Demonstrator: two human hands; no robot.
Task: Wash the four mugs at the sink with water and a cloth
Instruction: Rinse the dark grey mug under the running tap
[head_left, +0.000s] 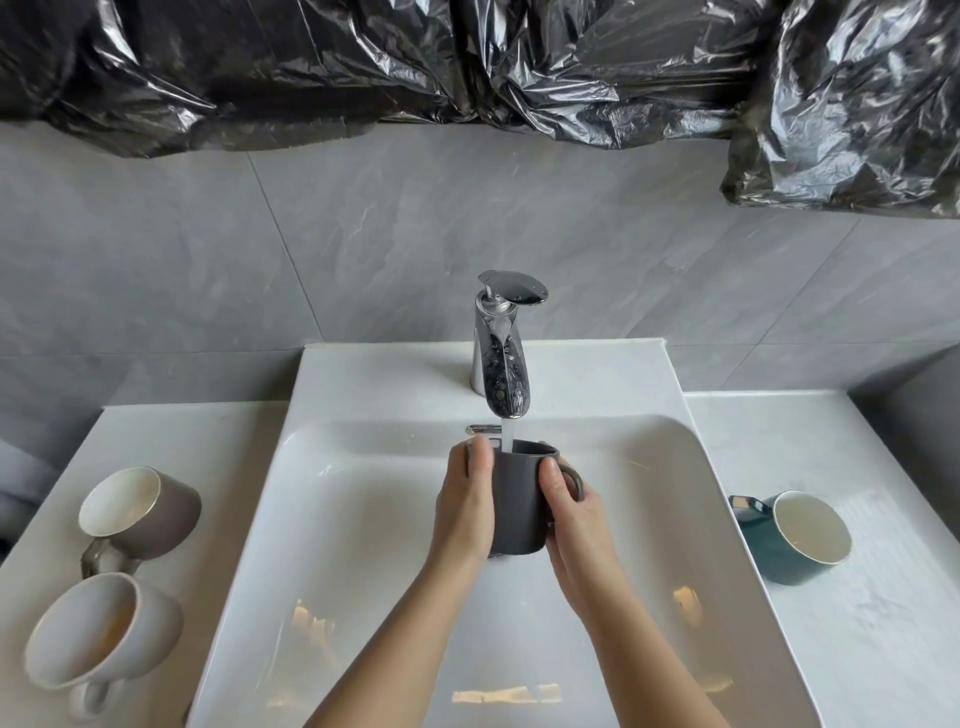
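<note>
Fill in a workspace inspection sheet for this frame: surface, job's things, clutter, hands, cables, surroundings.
Surface: white sink, with white counter on both sides.
Job's things: dark grey mug held under the water stream from the faucet; brown mug and white mug on the left counter; teal mug on the right counter; no cloth seen.
Clutter: nothing seen.
Hands: left hand grips the dark grey mug's side; right hand grips its handle side.
Cables: nothing seen.
Surroundings: grey tiled wall, black plastic sheeting above it.
</note>
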